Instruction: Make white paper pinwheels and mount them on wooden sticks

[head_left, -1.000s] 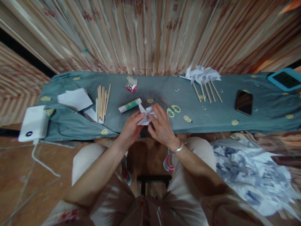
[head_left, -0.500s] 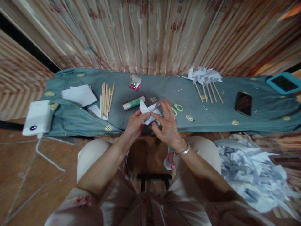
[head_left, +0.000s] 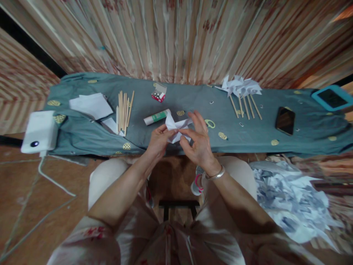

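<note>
A folded white paper pinwheel [head_left: 174, 127] is in front of me over the near edge of the cloth-covered table. My left hand [head_left: 160, 139] pinches it near its middle, thumb on top. With the index fingertip at the pinwheel's centre, my right hand [head_left: 199, 141] touches it; the thumb is apart below and the other fingers are spread upward. Whether a pin is under that fingertip, I cannot tell. Just behind lies a glue stick [head_left: 157, 117]. Yellow-green scissors [head_left: 210, 123] lie partly hidden behind my right hand.
On the green cloth [head_left: 154, 141] are paper sheets [head_left: 92, 105], wooden sticks [head_left: 125, 114], a small box of pins [head_left: 159, 92], finished pinwheels [head_left: 241, 88] on sticks, a phone [head_left: 285, 120] and a blue-framed device [head_left: 333, 97]. A white corded device [head_left: 40, 131] stands left. Paper scraps [head_left: 295, 202] heap at right.
The pinwheel has tilted and turned in my left hand, its upper blade now more upright. My right index finger still touches the centre. The view has shifted slightly.
</note>
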Available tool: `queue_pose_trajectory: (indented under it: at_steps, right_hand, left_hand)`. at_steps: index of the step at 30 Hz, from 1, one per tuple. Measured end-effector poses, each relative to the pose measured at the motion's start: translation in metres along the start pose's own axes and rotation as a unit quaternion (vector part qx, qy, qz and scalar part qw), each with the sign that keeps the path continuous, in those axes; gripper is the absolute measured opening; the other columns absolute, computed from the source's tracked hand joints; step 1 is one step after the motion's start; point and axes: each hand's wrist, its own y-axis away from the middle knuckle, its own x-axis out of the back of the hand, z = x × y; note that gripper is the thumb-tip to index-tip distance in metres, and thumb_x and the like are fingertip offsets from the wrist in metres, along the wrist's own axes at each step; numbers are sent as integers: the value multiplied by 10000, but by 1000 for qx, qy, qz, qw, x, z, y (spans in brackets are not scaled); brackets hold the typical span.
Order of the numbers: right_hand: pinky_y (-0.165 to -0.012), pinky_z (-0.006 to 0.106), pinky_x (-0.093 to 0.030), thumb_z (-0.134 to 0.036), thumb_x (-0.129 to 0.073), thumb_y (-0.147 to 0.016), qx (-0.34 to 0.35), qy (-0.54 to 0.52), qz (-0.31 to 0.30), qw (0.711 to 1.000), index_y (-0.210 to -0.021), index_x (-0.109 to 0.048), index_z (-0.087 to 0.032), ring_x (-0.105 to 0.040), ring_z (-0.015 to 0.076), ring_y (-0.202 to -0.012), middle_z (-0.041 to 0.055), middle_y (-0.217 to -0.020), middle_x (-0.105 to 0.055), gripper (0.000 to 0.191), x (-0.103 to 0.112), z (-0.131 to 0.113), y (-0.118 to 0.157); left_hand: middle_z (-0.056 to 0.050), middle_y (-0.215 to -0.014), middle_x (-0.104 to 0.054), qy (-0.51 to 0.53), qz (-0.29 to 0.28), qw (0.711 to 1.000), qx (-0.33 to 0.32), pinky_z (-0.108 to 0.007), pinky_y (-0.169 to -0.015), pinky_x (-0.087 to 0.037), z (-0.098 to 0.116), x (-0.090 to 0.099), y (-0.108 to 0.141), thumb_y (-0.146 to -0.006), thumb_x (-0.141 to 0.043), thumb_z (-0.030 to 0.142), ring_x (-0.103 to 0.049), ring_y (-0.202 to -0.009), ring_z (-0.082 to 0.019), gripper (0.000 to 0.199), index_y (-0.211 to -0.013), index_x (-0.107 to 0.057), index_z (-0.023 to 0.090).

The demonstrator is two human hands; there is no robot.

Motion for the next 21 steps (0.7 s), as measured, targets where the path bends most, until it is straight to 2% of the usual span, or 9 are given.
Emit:
queue_pose_trajectory:
  at_steps: [7,11,14,17,19,21]
  right_hand:
    - [-1185,584,-306,-200,-543,-889,-4,4,3,1000,-1003,-720,-208,-276,327,-1498,83,-1547,-432,212,2,-8,-1]
    - [-1179,553,-342,-224,-527,-918,-6,-35,39,999,-1024,-722,-238,-343,292,-1473,77,-1489,-504,223,10,-5,-9]
    - [-1162,518,-382,-273,-528,-938,-50,-85,76,992,-1132,-690,-236,-442,273,-1415,105,-1477,-514,255,18,8,-18]
    - [-1072,483,-488,-387,-597,-911,-118,-181,104,971,-1242,-625,-240,-527,266,-1344,120,-1436,-559,364,21,23,-27]
    - [-1065,478,-496,-476,-661,-858,-164,-275,77,944,-1258,-609,-243,-584,262,-1284,113,-1378,-614,466,21,28,-32]
    - [-1072,463,-493,-530,-738,-775,-205,-365,16,908,-1206,-638,-235,-635,253,-1212,100,-1285,-679,531,21,25,-36]
  left_hand:
    - [-18,-769,-764,-4,2,999,-34,-276,-681,-495,0,-1,1,-480,-883,239,-657,-660,-155,338,-784,-746,181]
    - [-18,-775,-765,17,13,999,-30,-288,-721,-512,4,1,3,-493,-885,225,-677,-681,-159,358,-820,-748,171]
    - [-34,-792,-771,39,29,999,-18,-311,-773,-524,8,1,7,-469,-901,222,-707,-734,-185,412,-844,-746,157]
    - [-31,-761,-767,44,45,998,-15,-304,-756,-524,13,0,13,-426,-915,229,-708,-714,-184,416,-793,-731,157]
    - [-24,-740,-764,43,46,998,-18,-287,-732,-523,18,0,17,-414,-923,229,-694,-674,-165,408,-765,-726,159]
    - [-20,-738,-764,44,42,998,-28,-278,-725,-524,23,-1,21,-411,-928,224,-684,-655,-152,411,-766,-731,159]
